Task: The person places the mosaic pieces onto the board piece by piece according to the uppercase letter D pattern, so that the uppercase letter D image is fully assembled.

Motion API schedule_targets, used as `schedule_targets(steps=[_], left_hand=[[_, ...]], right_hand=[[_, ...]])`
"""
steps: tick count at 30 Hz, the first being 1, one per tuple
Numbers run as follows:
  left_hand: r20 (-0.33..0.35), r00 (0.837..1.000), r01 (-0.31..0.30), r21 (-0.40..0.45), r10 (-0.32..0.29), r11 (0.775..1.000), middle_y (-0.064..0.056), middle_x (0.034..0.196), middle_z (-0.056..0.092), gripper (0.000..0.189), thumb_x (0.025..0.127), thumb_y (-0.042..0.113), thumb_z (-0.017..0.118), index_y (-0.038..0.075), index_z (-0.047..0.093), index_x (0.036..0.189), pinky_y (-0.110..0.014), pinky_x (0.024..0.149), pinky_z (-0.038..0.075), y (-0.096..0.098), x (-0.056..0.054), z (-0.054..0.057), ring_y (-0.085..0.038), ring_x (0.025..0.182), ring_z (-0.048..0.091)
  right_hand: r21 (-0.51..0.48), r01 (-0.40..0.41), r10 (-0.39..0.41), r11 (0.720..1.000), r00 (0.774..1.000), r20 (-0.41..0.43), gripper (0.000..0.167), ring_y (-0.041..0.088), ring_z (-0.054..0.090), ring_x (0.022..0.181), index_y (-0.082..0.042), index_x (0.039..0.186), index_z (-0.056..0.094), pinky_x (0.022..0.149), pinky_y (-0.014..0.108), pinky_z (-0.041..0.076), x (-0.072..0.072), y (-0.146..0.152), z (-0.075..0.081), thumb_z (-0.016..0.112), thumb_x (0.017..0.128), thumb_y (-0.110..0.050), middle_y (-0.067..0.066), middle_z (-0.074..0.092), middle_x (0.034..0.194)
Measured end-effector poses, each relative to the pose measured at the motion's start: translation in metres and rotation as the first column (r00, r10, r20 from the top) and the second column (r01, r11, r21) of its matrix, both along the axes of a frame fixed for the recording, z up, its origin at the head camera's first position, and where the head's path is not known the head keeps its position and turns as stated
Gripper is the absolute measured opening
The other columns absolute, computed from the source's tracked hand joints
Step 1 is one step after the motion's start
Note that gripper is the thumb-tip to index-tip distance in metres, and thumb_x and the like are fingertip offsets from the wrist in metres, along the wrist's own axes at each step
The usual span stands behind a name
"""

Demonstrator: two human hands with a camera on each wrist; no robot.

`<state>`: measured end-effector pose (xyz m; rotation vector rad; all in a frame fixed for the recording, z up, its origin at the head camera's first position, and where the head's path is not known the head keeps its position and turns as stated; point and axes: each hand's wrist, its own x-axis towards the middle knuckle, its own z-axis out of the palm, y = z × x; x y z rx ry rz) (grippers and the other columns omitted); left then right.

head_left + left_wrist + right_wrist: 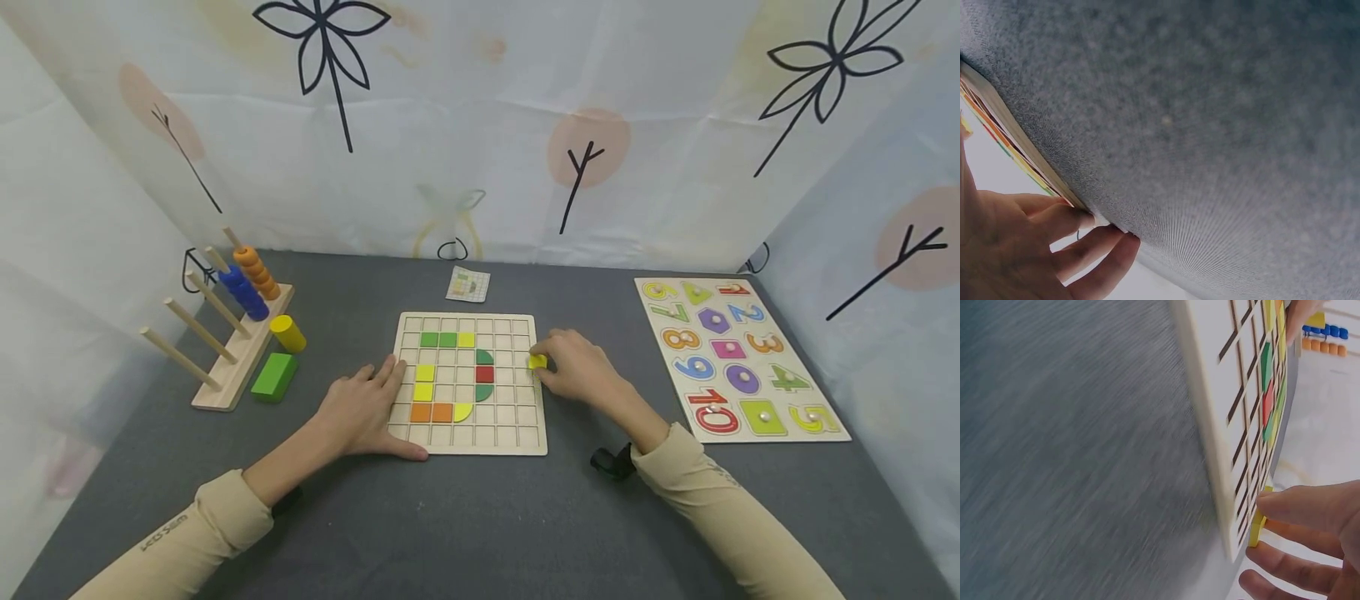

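Observation:
A square wooden grid board [510, 425] lies on the table, with several green, yellow, orange and red tiles in its cells. My left hand [363, 415] rests at the board's left edge, its fingers and thumb spread along the side and lower corner. At the right edge my right hand [581, 367] pinches a yellow tile [537, 362] between thumb and fingers. In the right wrist view the yellow tile [1257, 526] is held at the board's edge, partly hidden by the thumb. The left wrist view shows the left fingers [1094, 253] beside the board's side.
A small printed card [467, 284] lies behind the board. On the left stands a wooden peg rack [243, 346] with blue and orange beads, a yellow cylinder [288, 333] and a green block [274, 377] beside it. A number puzzle board [731, 358] lies at right.

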<state>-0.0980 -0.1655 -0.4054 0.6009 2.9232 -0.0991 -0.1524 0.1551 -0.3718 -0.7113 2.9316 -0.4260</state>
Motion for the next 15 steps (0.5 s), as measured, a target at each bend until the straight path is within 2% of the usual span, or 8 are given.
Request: schedule_targets(steps=[7, 15], left_hand=[[-0.001, 1.000, -0.005, 0.000, 0.005, 1.000, -0.022, 0.160, 0.042, 0.137, 0.064, 0.096, 0.059, -0.001, 0.035, 0.157, -0.052, 0.084, 0.057, 0.000, 0.000, 0.001, -0.041, 0.130, 0.058], [-0.001, 1.000, 0.002, -0.014, -0.002, 1.000, -0.023, 0.160, 0.042, 0.138, 0.064, 0.098, 0.057, -0.002, 0.034, 0.157, -0.051, 0.082, 0.058, 0.000, 0.000, 0.001, -0.041, 0.129, 0.059]], right_hand=[[-0.019, -0.053, 0.053, 0.998, 0.998, 0.023, 0.028, 0.026, 0.066, 0.092, -0.006, 0.120, 0.076, 0.054, 0.027, 0.043, -0.006, -0.036, 0.004, 0.070, 0.093, -0.012, 0.014, 0.072, 0.111], [-0.062, -0.148, 0.150, 0.987, 0.988, 0.029, 0.028, 0.017, 0.054, 0.077, -0.007, 0.121, 0.076, 0.053, 0.022, 0.035, -0.011, -0.083, 0.001, 0.071, 0.094, -0.012, 0.012, 0.071, 0.108]])
